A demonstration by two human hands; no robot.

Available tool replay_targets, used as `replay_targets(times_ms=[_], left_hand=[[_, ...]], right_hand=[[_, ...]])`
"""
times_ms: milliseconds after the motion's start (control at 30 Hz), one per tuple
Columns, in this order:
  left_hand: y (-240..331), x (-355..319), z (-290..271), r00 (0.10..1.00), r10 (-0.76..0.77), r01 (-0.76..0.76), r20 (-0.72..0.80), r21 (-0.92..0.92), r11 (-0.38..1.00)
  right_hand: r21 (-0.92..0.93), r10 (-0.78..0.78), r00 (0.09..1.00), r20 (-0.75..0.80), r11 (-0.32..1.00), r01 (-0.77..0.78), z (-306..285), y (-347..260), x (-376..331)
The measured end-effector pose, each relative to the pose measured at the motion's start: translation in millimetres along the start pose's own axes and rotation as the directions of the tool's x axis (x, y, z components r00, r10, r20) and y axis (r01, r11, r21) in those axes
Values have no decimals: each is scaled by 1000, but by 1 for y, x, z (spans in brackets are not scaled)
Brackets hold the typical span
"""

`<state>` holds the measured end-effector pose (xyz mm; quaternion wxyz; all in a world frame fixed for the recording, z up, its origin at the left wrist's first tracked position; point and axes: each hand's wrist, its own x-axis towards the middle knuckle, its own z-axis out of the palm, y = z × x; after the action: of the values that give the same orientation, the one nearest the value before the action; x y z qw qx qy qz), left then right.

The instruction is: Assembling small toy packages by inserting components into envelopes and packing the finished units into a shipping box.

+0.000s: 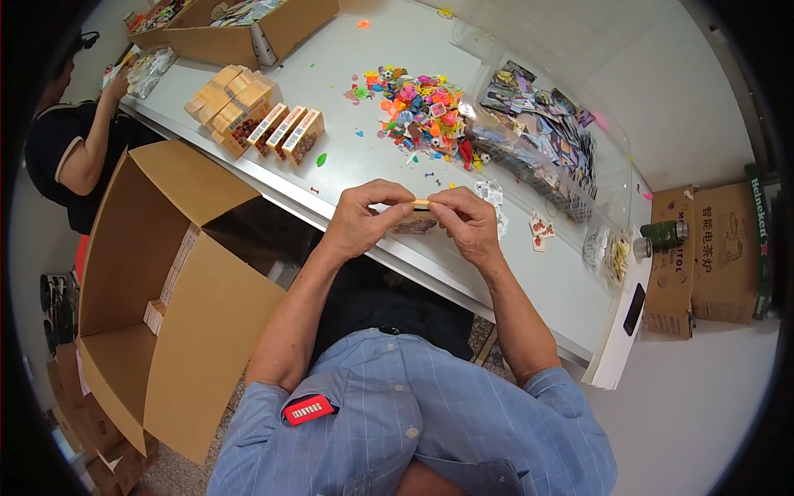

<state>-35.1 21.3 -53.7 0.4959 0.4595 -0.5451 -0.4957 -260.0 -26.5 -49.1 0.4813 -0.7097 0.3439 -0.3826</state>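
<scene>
A small printed cardboard box [413, 224] is held over the table's front edge, its orange top flap toward me. My left hand [362, 219] pinches one end of the flap between thumb and fingers. At the other end my right hand [468, 225] does the same, fingers closed. The box's lower part is partly hidden by both hands. Farther back on the table lies a loose pile of small colourful plastic toys [426, 116]. Three upright orange-and-white boxes [285, 134] stand in a row to the left, beside stacked bundles of similar boxes [236, 103].
A clear plastic bin [571, 202] of printed cards stands at right, near a bag of pale pieces [608, 255]. Small cards [539, 230] lie by my right hand. A large open carton [182, 306] holding small boxes sits at left. Another person [83, 157] works beyond it.
</scene>
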Motion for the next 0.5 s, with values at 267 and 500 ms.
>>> replay_targets(times_ms=[267, 500], left_hand=[[-5, -6, 2, 996, 89, -89, 9, -18, 996], [-15, -4, 6, 912, 411, -392, 0, 299, 870]], right_hand=[[175, 28, 1000, 6, 984, -28, -3, 17, -7], [-105, -209, 978, 9, 972, 209, -2, 22, -8]])
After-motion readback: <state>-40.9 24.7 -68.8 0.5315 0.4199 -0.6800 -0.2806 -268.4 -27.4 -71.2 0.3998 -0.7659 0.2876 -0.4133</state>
